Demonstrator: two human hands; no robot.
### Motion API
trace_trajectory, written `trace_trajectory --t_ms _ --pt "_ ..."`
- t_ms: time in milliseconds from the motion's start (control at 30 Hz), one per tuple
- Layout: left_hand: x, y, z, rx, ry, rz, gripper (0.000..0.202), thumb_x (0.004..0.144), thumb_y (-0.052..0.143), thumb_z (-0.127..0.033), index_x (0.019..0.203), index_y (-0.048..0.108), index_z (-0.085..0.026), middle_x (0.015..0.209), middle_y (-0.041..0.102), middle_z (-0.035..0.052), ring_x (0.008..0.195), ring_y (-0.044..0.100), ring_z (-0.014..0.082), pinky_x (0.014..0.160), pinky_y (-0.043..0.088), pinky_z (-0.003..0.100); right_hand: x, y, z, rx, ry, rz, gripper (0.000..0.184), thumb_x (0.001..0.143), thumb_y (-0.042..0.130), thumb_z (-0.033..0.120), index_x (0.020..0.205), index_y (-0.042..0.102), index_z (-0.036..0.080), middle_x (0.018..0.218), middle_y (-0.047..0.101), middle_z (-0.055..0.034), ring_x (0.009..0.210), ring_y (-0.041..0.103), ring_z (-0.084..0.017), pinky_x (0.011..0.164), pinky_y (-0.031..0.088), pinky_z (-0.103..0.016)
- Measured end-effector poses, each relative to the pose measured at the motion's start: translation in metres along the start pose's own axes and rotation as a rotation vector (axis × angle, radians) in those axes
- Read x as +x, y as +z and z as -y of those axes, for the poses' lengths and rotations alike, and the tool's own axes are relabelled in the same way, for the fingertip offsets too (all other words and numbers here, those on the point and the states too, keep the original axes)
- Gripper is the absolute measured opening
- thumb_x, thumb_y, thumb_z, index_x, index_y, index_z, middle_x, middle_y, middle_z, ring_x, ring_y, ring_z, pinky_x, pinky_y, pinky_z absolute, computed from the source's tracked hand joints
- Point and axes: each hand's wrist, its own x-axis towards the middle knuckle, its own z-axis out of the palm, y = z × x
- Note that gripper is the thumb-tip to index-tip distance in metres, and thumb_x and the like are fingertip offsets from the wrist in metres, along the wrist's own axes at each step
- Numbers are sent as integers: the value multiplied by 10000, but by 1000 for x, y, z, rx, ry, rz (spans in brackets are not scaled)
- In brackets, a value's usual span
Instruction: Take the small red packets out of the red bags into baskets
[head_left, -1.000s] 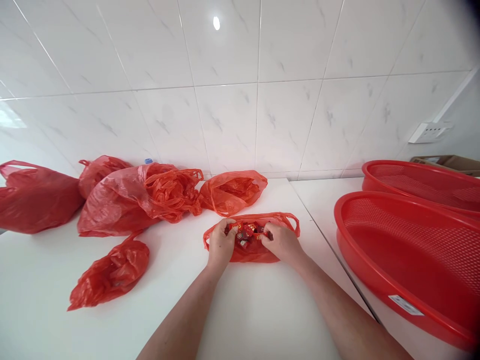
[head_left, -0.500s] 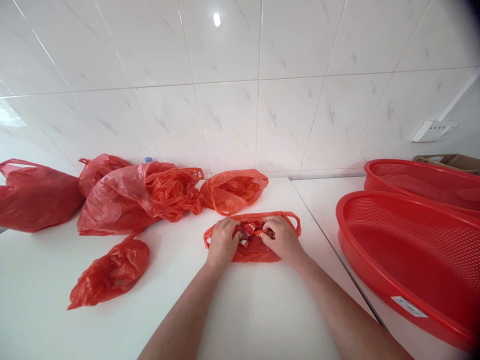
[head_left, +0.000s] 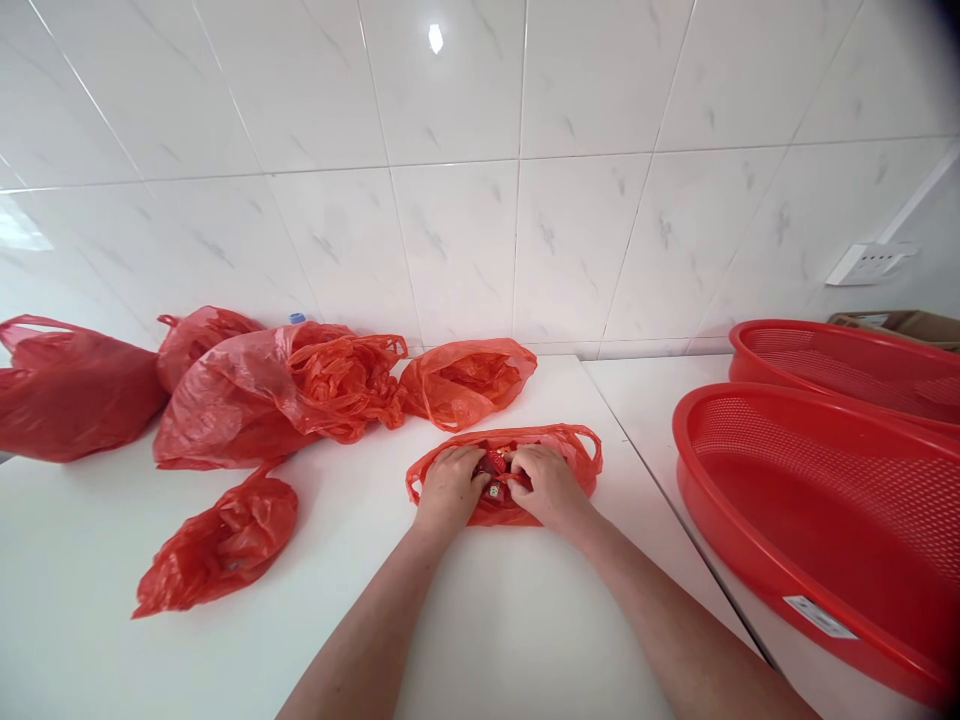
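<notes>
A red plastic bag (head_left: 566, 445) lies spread on the white table in front of me, its mouth facing up. Both hands reach into that mouth. Small, shiny red wrapped items (head_left: 493, 462) show between them, one with a pale patterned end; their exact kind is unclear. At the left side of the opening, my left hand (head_left: 450, 485) has its fingers curled in among these items. Close beside it on the right, my right hand (head_left: 546, 482) is also closed, fingertips pointing inward. What either hand pinches is hidden by the fingers.
Several bulging red plastic bags (head_left: 232, 400) stand along the tiled wall at the left. A smaller crumpled red bag (head_left: 221, 548) lies nearer me. At the right sit two red perforated baskets (head_left: 720, 480) beyond a table seam. A wall socket (head_left: 870, 263) is above them.
My right hand has shifted slightly left, closer to my left hand. The small items between the hands have moved a little within the bag.
</notes>
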Motion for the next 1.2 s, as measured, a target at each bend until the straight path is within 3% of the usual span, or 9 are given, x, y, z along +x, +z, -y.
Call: trace_trajectory --t_ms 200,400,567,733,867,1000,1200 --pt "0 -2 2 35 -79 -3 313 772 565 -147 1075 626 -197 1065 658 78 1018 557 246 886 419 373 -1 0 1 -12 5 4 179 667 480 75 620 365 205 642 522 23 672 476 -135 668 360 -278" --pt "-1 0 6 61 -65 -35 369 745 559 -81 1090 613 -199 1054 656 67 989 554 239 863 432 363 -1 -6 2 43 37 -59 142 710 492 125 639 403 209 647 532 12 654 480 -139 653 373 -279" --pt "-2 4 7 63 23 -80 436 754 470 -11 1108 624 -214 1147 630 55 1069 528 236 910 433 380 -1 -18 -8 49 286 -217 114 786 492 252 694 434 218 653 550 14 582 488 -130 555 342 -261" --pt "-2 4 -2 0 117 -149 340 810 481 -83 1057 657 -236 1133 641 50 1077 533 237 944 425 423 -1 -25 -23 46 423 -232 121 819 462 339 774 448 228 643 570 26 539 505 -136 533 324 -260" --pt "-4 3 -11 -57 203 -76 280 820 534 -165 1060 655 -244 1113 649 52 1064 543 234 958 414 431 0 -24 -25 11 451 -190 128 823 468 346 766 439 234 637 584 31 555 520 -144 537 322 -255" --pt "-6 7 -11 -39 207 13 411 735 669 -263 1141 611 -252 1187 615 49 1137 491 271 996 369 470 0 -24 -22 33 445 -192 144 823 481 363 765 448 235 621 577 38 562 527 -140 550 340 -252" --pt "-6 11 -7 -5 178 23 391 724 675 -240 1111 627 -256 1206 602 54 1151 480 274 995 365 462 -2 -21 -27 204 440 -244 189 840 468 416 811 471 230 658 593 22 581 544 -144 572 390 -258"
